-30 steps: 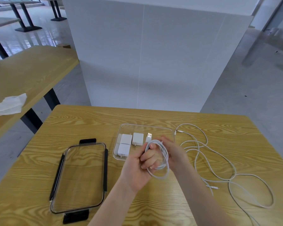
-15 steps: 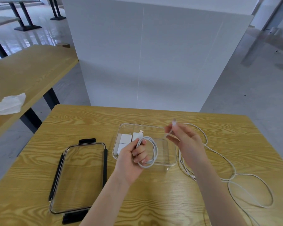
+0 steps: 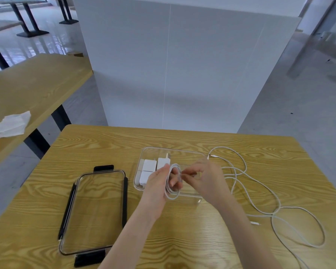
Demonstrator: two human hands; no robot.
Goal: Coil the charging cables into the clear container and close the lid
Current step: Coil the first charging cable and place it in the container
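The left hand (image 3: 157, 189) grips the coiled cable (image 3: 172, 183) above the clear container (image 3: 182, 152), near the table's (image 3: 105, 148) far edge. The right hand (image 3: 206, 181) pinches the cable's end.

Single head-worn wide-angle view, looking forward and down from above the near edge of the light wood-grain table (image 3: 97, 152). Close range: both forearms enter from the bottom of the frame and meet near centre. Edges bow with lens distortion. Upper frame takes in a white partition panel (image 3: 182, 65) straight ahead and grey floor either side.
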